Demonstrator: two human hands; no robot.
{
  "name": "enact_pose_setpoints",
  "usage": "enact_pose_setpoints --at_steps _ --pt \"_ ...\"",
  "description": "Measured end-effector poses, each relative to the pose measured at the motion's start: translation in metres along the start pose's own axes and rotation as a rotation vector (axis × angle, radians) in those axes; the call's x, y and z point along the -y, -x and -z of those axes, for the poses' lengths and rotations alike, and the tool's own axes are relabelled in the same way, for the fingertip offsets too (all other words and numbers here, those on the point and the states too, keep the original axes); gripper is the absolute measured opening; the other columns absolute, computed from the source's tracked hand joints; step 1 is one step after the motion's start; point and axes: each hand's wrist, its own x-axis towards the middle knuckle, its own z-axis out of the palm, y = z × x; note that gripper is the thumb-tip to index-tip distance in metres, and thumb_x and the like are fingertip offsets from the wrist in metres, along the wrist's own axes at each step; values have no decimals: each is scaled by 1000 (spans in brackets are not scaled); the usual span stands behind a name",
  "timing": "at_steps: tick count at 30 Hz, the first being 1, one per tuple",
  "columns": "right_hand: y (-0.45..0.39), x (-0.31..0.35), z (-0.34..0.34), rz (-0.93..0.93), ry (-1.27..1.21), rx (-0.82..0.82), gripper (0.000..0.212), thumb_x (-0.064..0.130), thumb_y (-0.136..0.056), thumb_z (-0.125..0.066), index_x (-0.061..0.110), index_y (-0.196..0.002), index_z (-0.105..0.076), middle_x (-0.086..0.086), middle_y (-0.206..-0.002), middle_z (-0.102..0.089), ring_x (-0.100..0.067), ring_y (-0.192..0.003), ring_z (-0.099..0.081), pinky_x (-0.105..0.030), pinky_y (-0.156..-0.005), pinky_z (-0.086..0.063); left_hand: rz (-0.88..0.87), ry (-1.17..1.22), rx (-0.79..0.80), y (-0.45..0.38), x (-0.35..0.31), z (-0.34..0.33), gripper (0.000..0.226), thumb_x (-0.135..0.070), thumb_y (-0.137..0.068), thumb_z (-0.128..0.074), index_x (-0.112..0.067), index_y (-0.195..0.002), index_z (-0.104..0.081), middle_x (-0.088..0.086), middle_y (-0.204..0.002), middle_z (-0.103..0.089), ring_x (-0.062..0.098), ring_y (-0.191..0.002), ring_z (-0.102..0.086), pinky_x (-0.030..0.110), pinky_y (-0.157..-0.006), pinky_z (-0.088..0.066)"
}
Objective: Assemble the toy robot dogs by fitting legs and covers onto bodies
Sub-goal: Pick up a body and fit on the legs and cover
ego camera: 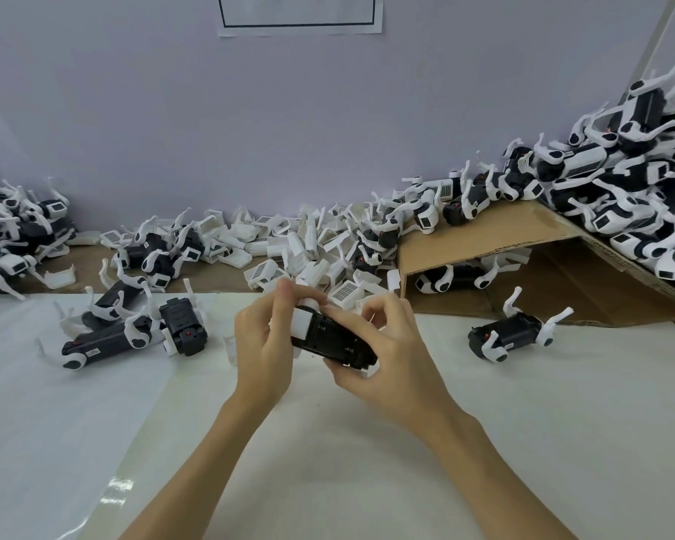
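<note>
Both hands hold one black toy dog body [334, 341] above the middle of the white table [484, 422]. My left hand [264, 341] grips its left end, thumb and fingers on a white cover [304, 323] that sits over that end. My right hand [386, 344] cups the body's right end from below, with its thumb and forefinger pinched together just above the body. The underside of the body is hidden by my palms.
Several black bodies with white legs [133, 325] lie at the left, and one dog [515, 335] lies at the right. Loose white covers [308, 243] are heaped along the wall. Finished dogs [640, 181] pile on a cardboard sheet [484, 235] at the right.
</note>
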Motion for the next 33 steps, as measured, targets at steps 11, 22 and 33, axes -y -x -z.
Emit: enact_pose_setpoints --at_steps 11,22,33 --pt "3 3 -2 -69 -216 132 69 45 -83 -86 24 -139 -52 12 -122 -54 -11 -117 -51 -26 -101 -44 350 332 -203 -14 5 14 81 -65 -105 -37 -10 -58 -74 22 -73 -73 37 -75 -68 60 -99 -52" --pt "2 4 -5 19 -125 28 74 18 -85 -85 27 -149 -47 8 -147 -49 -17 -137 -47 -29 -111 -43 435 724 -158 -13 6 14 85 -64 -106 -32 -3 -63 -73 20 -80 -72 47 -104 -72 51 -108 -49" --pt "0 9 -6 -33 -187 69 77 65 -85 -75 32 -149 -48 25 -132 -53 -2 -122 -51 -13 -101 -41 588 753 -99 -20 4 21 91 -72 -104 -30 -1 -69 -76 24 -84 -74 34 -81 -73 39 -84 -60"
